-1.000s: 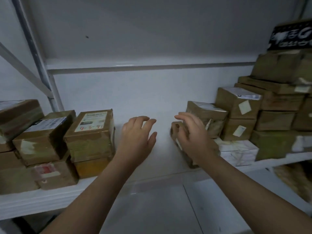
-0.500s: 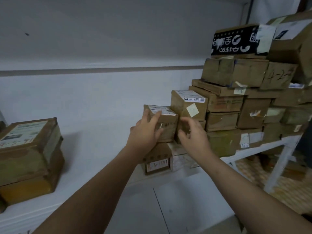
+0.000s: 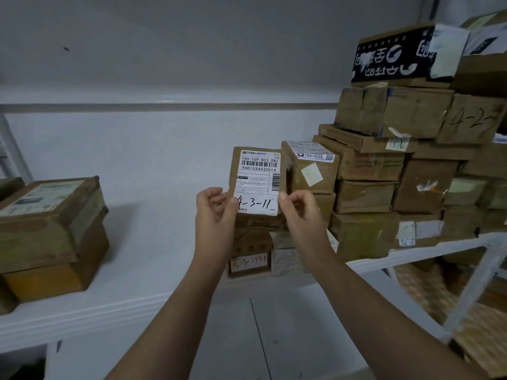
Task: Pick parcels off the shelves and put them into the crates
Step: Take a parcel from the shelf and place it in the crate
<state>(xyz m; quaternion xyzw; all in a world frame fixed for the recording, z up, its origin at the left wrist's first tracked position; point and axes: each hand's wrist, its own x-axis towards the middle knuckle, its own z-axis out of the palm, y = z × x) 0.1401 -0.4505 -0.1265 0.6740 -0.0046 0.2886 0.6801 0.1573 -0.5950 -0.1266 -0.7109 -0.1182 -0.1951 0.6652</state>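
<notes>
Parcel (image 3: 256, 182) is now lifted off the stack and tipped up, label facing the camera, handwritten 4-3-11 readable. Half a second ago it sat on the pile with the hands only closing in. Left hand (image 3: 214, 207) pinches its lower edge from 9 o'clock and right hand (image 3: 299, 212) pinches from 3 o'clock, fingers curled on it. Parcel is held above the shelf (image 3: 153, 242), just in front of the box stack (image 3: 384, 174) at 3 o'clock; a smaller pile (image 3: 49, 229) sits at 9 o'clock. Pick looks done, probably a label check. No crate is in view, so the drop-off is still to do.
</notes>
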